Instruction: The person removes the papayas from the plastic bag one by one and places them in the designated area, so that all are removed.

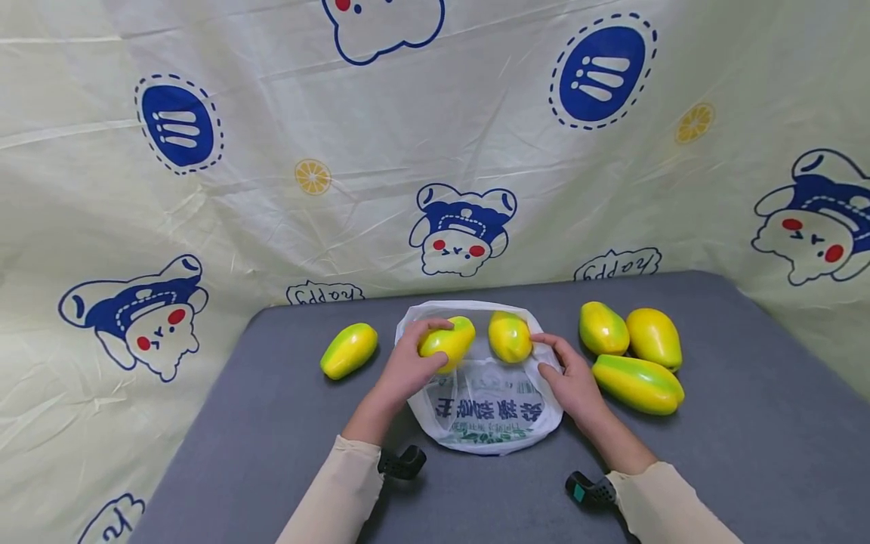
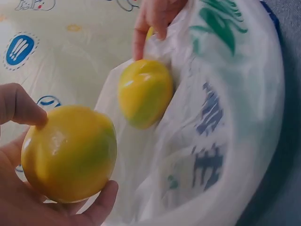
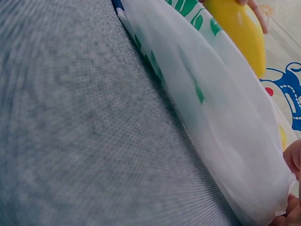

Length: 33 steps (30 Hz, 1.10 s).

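Note:
A white plastic bag with blue and green print lies open on the grey table. My left hand grips a yellow-green mango over the bag's mouth; the left wrist view shows that mango wrapped by thumb and fingers. A second mango sits inside the bag's opening, the same mango in the left wrist view. My right hand holds the bag's right rim beside that mango. The right wrist view shows the bag's side.
One mango lies on the table left of the bag. Three more mangoes lie in a cluster to the right. A printed cream cloth forms the backdrop behind and beside the table.

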Tool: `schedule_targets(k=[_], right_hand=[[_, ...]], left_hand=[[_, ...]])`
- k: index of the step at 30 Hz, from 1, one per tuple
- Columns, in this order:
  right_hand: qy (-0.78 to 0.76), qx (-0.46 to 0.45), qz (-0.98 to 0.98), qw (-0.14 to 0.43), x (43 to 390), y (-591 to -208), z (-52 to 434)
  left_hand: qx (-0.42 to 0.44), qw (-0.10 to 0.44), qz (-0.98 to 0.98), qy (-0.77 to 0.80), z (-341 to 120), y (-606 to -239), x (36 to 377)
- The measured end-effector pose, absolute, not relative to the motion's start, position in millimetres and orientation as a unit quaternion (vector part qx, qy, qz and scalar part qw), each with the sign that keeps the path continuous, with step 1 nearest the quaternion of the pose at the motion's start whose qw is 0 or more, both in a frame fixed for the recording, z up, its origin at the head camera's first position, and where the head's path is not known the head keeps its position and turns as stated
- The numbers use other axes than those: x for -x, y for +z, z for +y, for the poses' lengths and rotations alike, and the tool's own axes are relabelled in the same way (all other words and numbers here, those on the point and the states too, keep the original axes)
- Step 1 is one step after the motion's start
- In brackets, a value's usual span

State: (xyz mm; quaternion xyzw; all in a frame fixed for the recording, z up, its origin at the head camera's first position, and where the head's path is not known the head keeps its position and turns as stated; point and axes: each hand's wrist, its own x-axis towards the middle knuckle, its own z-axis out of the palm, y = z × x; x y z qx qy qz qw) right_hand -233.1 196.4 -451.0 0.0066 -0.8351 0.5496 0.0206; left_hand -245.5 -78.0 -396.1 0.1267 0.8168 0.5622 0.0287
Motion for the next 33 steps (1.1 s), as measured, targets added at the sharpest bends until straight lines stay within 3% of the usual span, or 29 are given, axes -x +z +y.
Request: schedule_targets(k=[19,33], right_hand=[[0.542,-0.005,-0.84,0.019,233,-451,197],[0.54,-0.003,-0.841,0.018,233,-451,196]], left_hand=[[-0.067,-0.023,0.818,0.571,-113,-401,238],[-0.054,0.001,0.834,0.549,-139,-407,244]])
